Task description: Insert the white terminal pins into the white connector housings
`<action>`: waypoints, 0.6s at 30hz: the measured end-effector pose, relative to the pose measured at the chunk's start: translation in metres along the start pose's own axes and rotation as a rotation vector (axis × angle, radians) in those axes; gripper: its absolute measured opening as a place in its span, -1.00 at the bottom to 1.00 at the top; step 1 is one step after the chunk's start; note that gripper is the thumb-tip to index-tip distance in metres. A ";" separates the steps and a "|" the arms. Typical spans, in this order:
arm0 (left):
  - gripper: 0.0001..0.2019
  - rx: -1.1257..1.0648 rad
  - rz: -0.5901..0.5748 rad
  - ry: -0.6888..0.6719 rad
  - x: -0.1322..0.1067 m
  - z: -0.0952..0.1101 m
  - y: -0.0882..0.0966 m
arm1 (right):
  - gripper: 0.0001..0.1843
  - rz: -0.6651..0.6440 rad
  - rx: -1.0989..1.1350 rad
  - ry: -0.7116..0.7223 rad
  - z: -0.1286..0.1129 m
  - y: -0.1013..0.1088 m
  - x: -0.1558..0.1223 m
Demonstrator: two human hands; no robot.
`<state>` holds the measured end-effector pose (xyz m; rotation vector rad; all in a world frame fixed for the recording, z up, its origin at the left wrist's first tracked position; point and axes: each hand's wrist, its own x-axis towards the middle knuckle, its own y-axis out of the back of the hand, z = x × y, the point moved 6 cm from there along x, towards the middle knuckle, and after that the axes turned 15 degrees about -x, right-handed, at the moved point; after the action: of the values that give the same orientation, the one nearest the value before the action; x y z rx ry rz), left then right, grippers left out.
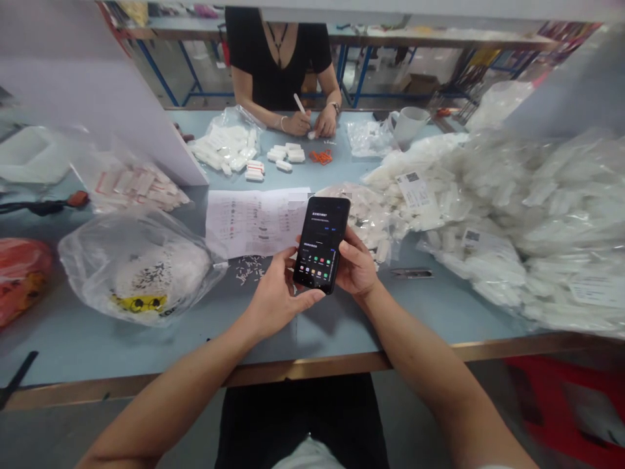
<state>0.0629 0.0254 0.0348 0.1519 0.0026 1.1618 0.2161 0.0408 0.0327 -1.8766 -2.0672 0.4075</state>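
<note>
A black smartphone (322, 241) with a lit dark screen is held upright over the middle of the blue table (430, 312). My left hand (276, 290) grips its lower left edge, thumb under the bottom corner. My right hand (356, 264) wraps around its right side from behind, fingers curled. Behind the phone lies a printed paper sheet (249, 221), with small white bits (249, 267) scattered just below it.
A clear bag with white contents (141, 267) sits at left, an orange bag (19, 273) further left. Heaps of bagged white parts (512, 215) fill the right. Small snips (413, 273) lie right of my hand. Across the table a person's hands (312, 122) hold a white part.
</note>
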 end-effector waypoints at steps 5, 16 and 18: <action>-0.03 -0.065 0.016 -0.007 -0.003 0.003 -0.006 | -0.36 -0.003 -0.013 -0.008 0.008 0.003 0.000; 0.16 0.470 0.190 -0.107 -0.004 0.006 0.006 | -0.52 -0.021 0.055 -0.005 0.013 -0.001 0.003; 0.20 0.531 0.187 -0.096 -0.004 0.005 0.005 | -0.51 -0.028 0.057 -0.005 0.012 -0.003 0.003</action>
<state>0.0571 0.0226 0.0398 0.6890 0.2176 1.3197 0.2080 0.0438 0.0233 -1.8142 -2.0605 0.4597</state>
